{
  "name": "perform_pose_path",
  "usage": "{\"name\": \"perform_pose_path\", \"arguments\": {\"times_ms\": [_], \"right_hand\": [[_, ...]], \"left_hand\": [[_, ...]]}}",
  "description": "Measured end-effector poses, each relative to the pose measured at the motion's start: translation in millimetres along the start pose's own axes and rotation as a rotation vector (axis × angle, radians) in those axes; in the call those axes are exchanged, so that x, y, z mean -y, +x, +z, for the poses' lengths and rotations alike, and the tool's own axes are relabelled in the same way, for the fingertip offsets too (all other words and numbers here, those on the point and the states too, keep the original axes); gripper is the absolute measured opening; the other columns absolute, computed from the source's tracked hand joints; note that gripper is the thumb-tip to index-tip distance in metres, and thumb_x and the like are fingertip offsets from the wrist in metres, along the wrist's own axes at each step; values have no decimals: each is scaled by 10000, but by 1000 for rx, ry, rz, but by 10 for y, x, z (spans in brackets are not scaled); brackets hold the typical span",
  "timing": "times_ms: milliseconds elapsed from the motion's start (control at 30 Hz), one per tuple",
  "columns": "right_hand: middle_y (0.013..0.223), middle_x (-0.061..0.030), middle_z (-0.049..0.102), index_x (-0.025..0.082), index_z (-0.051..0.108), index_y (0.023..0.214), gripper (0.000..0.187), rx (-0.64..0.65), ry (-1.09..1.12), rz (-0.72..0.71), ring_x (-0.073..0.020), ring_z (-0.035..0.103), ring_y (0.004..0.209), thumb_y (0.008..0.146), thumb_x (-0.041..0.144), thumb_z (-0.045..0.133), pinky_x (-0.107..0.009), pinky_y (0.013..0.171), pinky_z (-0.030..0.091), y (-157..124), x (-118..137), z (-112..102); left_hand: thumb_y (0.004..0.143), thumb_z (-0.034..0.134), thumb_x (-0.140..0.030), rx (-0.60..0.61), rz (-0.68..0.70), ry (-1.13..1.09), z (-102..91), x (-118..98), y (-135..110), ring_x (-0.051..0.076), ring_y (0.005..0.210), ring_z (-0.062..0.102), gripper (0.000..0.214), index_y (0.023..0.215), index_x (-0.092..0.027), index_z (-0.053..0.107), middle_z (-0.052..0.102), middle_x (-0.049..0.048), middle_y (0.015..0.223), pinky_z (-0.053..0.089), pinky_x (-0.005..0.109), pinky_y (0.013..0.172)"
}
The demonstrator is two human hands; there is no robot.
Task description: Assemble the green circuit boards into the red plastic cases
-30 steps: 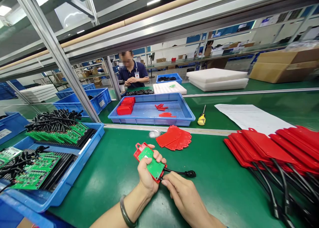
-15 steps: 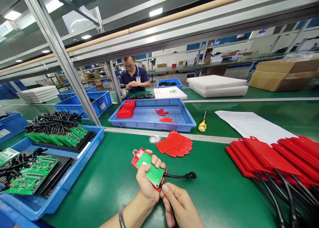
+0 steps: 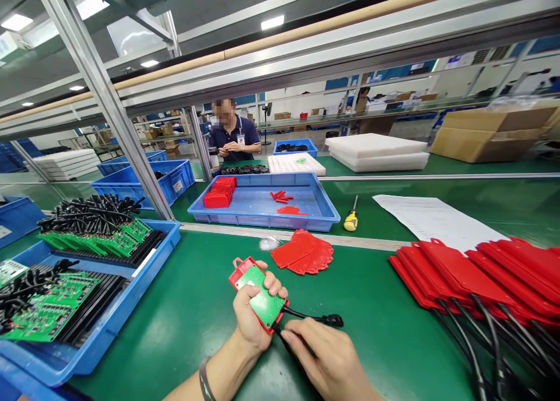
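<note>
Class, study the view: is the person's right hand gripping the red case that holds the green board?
No, the left hand grips the red case, while the right hand is at a black cable.

The green workbench, blue bins, metal framing and a badged worker mark a factory assembly floor

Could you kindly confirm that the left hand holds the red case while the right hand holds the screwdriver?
Not quite: the head view shows the right hand at a black cable, with the screwdriver lying beside the blue tray. The left hand does hold the red case.
</note>
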State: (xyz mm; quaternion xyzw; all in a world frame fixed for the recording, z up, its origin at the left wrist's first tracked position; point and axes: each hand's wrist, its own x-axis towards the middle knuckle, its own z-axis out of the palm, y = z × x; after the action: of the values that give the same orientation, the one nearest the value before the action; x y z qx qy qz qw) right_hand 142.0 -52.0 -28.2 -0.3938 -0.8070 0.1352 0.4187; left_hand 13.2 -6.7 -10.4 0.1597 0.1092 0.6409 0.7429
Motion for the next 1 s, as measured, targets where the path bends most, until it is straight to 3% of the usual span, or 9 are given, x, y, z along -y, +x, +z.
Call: {"name": "perform_pose_path", "arguments": {"times_ms": [100, 200, 333, 433, 533, 633, 833, 1000], "right_hand": [[803, -76, 619, 157, 598, 934, 121, -98, -198, -84, -190, 555, 714, 917, 190, 483, -301, 652, 398, 47, -42, -92], [787, -77, 596, 159, 599, 911, 194, -32, -310, -33, -205, 529, 698, 943, 245, 429, -320, 630, 374, 60, -101, -60], [655, -45, 567, 175, 577, 758, 351, 20, -301, 33, -186, 514, 604, 974, 299, 330, -308, 594, 358, 25, -138, 41], [596, -30, 568, 192, 525, 660, 433, 79, -131, 182, -164, 518, 542, 977, 360, 281, -281, 543, 351, 21, -108, 53], [470, 4, 536, 201, 510, 629, 472, 156, 194, 475, -144, 503, 433, 941, 487, 303, -251, 467, 354, 37, -68, 54], [413, 18, 529, 192, 524, 635, 497, 136, 529, 684, -124, 479, 358, 874, 598, 367, -226, 418, 364, 45, -42, 110], [375, 62, 452, 171, 521, 634, 501, 36, 975, 861, -61, 359, 301, 777, 651, 504, -178, 360, 240, 50, 25, 261], [416, 38, 503, 155, 552, 670, 515, 103, 997, 817, -69, 394, 344, 767, 659, 518, -187, 393, 303, 56, -27, 256]], "left_hand": [[663, 494, -160, 1, -1, -22, -20, -6, 13, 119, 623, 386, 246, 893, -200, 569, 384, 1, 693, 358, 274, 657], [679, 478, -157, 12, -1, -26, -30, 5, 11, 122, 629, 391, 243, 901, -196, 571, 388, 3, 694, 360, 280, 665], [668, 486, -164, 25, -2, 8, -40, 34, -9, 118, 623, 382, 269, 925, -180, 566, 392, 6, 703, 357, 281, 661], [657, 498, -170, 30, -4, 27, -36, 48, -18, 117, 621, 380, 274, 923, -179, 560, 392, 6, 704, 355, 281, 660], [648, 505, -177, 33, 1, 35, -10, 45, -21, 119, 621, 381, 288, 930, -179, 558, 389, 5, 700, 357, 282, 660], [642, 513, -178, 45, 1, 29, 19, 30, -25, 117, 622, 378, 306, 945, -182, 554, 378, 2, 700, 354, 276, 655], [629, 535, -191, 51, -10, 6, 40, -5, -26, 108, 616, 363, 300, 929, -188, 546, 353, -7, 700, 346, 262, 643], [618, 537, -190, 79, -72, -7, 34, -51, 0, 101, 600, 354, 308, 925, -176, 553, 340, -14, 687, 346, 255, 630]]}}
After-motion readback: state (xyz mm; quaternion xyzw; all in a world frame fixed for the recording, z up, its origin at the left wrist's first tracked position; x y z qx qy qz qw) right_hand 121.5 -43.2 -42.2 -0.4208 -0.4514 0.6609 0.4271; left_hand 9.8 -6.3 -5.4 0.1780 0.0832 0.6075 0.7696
